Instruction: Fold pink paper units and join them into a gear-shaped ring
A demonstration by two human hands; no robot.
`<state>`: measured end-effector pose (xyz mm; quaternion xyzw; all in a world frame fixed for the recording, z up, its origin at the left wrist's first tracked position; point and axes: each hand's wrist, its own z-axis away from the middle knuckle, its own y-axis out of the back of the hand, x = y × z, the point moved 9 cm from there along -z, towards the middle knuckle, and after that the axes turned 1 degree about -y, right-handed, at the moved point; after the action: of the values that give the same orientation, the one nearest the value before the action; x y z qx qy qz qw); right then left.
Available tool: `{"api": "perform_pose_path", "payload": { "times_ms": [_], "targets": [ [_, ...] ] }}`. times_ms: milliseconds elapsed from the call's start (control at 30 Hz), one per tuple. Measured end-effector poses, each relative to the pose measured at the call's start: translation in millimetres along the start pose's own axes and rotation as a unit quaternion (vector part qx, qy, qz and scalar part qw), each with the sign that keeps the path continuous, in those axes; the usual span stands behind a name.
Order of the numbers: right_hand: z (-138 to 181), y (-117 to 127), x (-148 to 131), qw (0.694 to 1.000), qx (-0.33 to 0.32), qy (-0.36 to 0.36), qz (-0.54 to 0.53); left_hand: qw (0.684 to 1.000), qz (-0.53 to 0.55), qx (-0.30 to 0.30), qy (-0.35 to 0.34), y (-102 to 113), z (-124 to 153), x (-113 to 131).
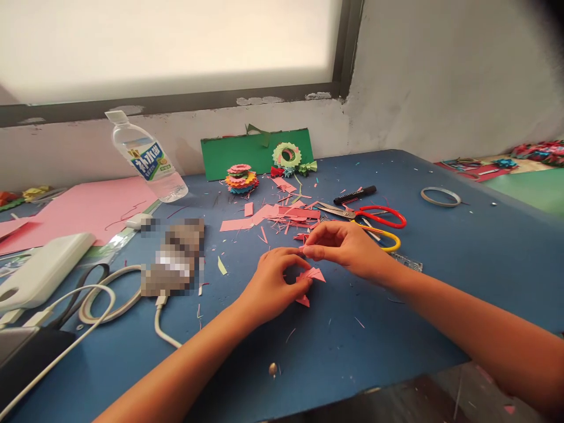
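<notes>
My left hand [273, 285] and my right hand [346, 247] meet over the middle of a blue table [462, 258]. Both pinch a small folded pink paper piece [311, 276] with pointed flaps. The left fingers curl round its lower left side. The right thumb and forefinger press its upper edge. Just behind the hands lie pink paper scraps [282, 214] and thin slivers.
Red-handled scissors [379, 215] and yellow-handled scissors [388, 238] lie right of the hands, with a black marker [355, 195] and a tape ring [440, 197]. At the back stand green card [229, 155], layered paper flowers [241, 178] and a tilted water bottle [147, 155]. Pink sheet [83, 208], cables and a white charger [44, 267] crowd the left.
</notes>
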<state>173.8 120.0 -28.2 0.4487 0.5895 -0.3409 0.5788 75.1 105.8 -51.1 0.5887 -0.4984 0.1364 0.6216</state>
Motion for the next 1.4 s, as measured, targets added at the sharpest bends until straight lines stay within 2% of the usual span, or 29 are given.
{"api": "perform_pose_path", "payload": {
  "times_ms": [267,400,533,700,900,1400],
  "targets": [
    [1,16,-12,0.998,0.049,0.037,0.032,0.988,0.14,0.048,0.048,19,5,2],
    [3,14,-17,0.997,0.048,0.044,0.052,0.98,0.174,0.087,0.047,29,8,4],
    [5,7,-15,0.998,0.029,0.019,0.06,0.974,0.191,0.113,0.043,33,10,3],
    [7,1,-14,0.998,0.013,0.007,0.066,0.971,0.189,0.148,0.022,37,13,7],
    [8,-5,-9,0.998,0.001,-0.006,0.069,0.972,0.148,0.179,-0.039,40,17,20],
    [9,-13,-5,0.999,-0.004,0.004,-0.04,0.974,0.099,0.188,-0.081,40,22,30]
  ]
}}
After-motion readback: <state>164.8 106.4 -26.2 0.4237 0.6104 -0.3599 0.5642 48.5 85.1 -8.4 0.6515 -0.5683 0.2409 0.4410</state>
